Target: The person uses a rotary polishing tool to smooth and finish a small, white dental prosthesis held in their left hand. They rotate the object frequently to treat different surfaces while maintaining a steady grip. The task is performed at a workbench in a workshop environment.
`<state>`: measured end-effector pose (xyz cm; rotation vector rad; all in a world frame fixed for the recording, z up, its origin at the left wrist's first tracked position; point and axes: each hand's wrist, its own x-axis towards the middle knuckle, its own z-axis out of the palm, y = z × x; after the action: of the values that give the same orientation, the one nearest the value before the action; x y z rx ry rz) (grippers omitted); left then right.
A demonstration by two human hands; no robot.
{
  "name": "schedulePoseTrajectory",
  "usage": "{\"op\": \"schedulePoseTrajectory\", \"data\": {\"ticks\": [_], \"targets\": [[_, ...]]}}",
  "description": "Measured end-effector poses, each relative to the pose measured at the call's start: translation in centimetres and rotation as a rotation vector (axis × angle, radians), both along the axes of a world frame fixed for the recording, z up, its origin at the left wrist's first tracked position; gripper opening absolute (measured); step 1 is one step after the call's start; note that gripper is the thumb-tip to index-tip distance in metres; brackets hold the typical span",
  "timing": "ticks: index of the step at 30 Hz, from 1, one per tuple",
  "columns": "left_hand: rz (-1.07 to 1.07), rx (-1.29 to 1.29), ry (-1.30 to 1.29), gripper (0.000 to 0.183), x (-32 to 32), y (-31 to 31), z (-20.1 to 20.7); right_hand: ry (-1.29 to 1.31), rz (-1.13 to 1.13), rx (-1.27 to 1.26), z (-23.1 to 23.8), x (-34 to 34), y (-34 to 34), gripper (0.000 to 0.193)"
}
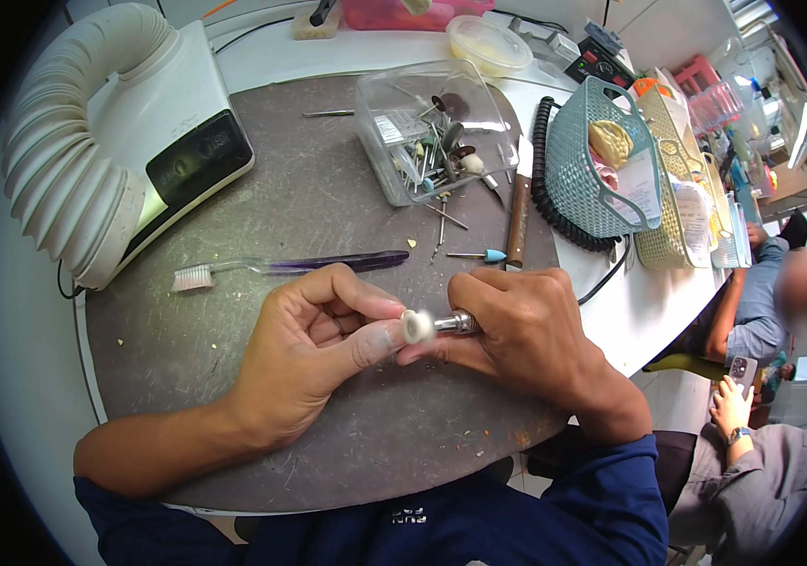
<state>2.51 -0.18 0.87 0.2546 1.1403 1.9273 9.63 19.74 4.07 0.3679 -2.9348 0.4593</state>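
My left hand (pixel 304 344) pinches a small whitish, cup-shaped piece (pixel 411 326) between thumb and fingertips; it resembles a dental crown. In my right hand (pixel 540 325) is a silver rotary handpiece (pixel 457 324), gripped near its front end. Its pale round tip (pixel 425 327) looks blurred and meets the whitish piece, or nearly so; I cannot tell exactly where they touch. White powder marks my left thumb. Just beyond my hands lies a toothbrush (pixel 295 265) with a purple handle. A blue-tipped polishing bit (pixel 479 256) rests above my right hand, beside a wooden-handled knife (pixel 519 208).
A clear box (pixel 380 165) of rotary bits stands at the mat's (pixel 262 377) far side. White ribbed hose (pixel 50 141) and its lit unit (pixel 201 156) occupy the left. Baskets, including a teal one (pixel 573 156), line the right, near a coiled black cord (pixel 543 189). Other people sit farther right.
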Motion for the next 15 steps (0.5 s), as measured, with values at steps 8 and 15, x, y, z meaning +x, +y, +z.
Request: {"op": "schedulePoseTrajectory", "data": {"ticks": [8, 15], "targets": [[-0.004, 0.019, 0.009, 0.015, 0.08, -0.03, -0.02, -0.003, 0.014, 0.002, -0.06, -0.14, 0.08, 0.053], [0.018, 0.010, 0.005, 0.015, 0.19, -0.18, -0.17, 0.079, -0.013, -0.061, -0.82, -0.32, -0.04, 0.053]]}}
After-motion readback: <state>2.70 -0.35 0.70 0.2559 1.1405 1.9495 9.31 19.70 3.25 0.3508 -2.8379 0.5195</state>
